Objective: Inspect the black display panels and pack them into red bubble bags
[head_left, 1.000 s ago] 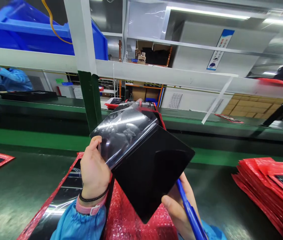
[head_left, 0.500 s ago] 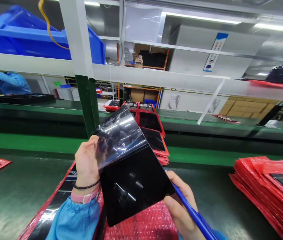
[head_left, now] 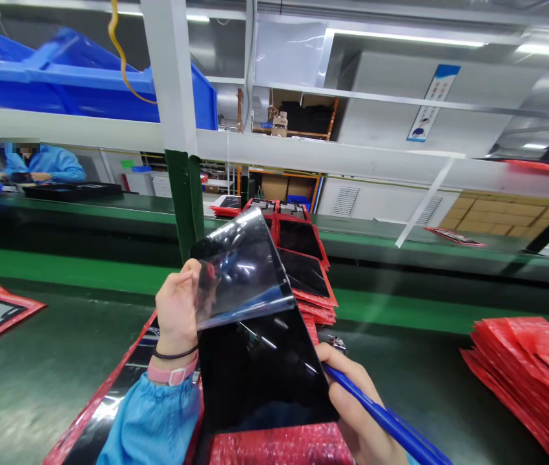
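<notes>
Left hand [head_left: 177, 310] pinches film [head_left: 240, 271] up off panel [head_left: 259, 374]; right hand [head_left: 352, 400], gripping pen [head_left: 381, 420], steadies panel's edge, likely exposing glass.

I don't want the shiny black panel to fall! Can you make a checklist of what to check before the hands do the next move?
1. Left hand pinches the clear film at its edge: ok.
2. Film is lifted off the upper part of the black panel: ok; whether the lower part is stuck on, cannot tell.
3. Right hand steadies the panel's right edge: ok, though that grip also holds a blue pen.
4. Pen tip away from the glossy face: cannot tell.
5. Soft red bubble wrap lies under the panel: ok.
6. Panel face free of scratches: cannot tell, only reflections show.
</notes>
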{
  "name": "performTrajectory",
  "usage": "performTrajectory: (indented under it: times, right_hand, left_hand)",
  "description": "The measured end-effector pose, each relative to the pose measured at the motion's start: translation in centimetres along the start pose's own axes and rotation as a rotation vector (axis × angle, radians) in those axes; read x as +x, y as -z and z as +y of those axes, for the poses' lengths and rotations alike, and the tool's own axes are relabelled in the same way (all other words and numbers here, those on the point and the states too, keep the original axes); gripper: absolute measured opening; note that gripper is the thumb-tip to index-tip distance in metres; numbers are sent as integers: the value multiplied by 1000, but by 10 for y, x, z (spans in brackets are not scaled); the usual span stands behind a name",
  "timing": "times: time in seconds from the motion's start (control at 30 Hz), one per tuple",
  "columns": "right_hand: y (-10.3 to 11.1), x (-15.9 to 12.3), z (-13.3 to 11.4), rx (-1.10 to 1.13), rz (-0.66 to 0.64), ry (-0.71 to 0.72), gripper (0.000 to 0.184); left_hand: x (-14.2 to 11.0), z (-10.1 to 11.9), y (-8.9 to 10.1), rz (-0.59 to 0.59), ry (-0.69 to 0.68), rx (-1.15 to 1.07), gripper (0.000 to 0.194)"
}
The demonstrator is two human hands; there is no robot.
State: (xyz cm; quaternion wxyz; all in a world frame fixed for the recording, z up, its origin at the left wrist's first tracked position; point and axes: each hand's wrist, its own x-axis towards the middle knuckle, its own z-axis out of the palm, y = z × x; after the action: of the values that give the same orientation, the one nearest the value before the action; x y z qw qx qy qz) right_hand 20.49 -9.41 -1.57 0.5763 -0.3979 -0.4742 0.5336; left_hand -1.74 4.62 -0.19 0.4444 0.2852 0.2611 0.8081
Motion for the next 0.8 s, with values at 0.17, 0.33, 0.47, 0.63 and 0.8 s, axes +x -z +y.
performTrajectory:
  times: [0.17,0.33,0.47,0.63,0.8]
  right_hand:
    - [5,4,7,-147,213,-71,49]
    - [6,7,5,-114,96,44,46]
    - [-1,6,5,-150,126,99,42]
    - [-16,8,0,-71,38,94,42]
    - [-8,13,8,-19,-62,73,53]
  left_hand:
    - [-19,14,-8,-247,129,-37,12]
    - [-34,16,-12,-398,248,-69,22]
    - [-40,16,-16,-415,341,-106,36]
    - [-44,16,-18,-371,363,-63,36]
    - [-46,15,-17,-357,313,-28,37]
